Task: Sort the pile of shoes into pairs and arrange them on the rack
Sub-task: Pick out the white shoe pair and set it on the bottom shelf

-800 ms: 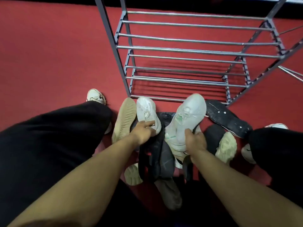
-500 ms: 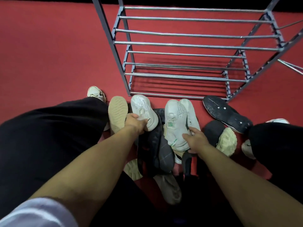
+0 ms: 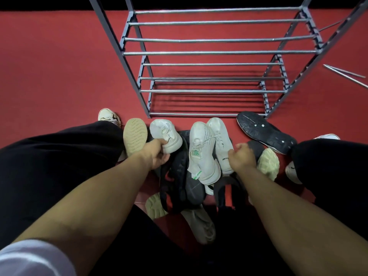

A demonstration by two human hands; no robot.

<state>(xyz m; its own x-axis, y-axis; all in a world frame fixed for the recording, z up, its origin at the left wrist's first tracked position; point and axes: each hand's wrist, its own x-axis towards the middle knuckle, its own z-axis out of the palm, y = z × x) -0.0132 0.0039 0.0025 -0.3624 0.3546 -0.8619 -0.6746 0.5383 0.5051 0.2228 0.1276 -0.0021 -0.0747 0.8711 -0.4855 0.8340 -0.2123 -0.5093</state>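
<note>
Red carpet floor [image 3: 49, 66] (black band along the far edge).

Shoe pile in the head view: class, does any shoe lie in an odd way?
Yes. The black shoe nearest the rack and the tan shoe by the left hand lie with soles showing.

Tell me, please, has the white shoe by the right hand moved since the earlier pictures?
Yes. The white shoe has come down from over the rack's front bar and now lies beside the green-marked shoe, with the right hand on its heel.
</note>
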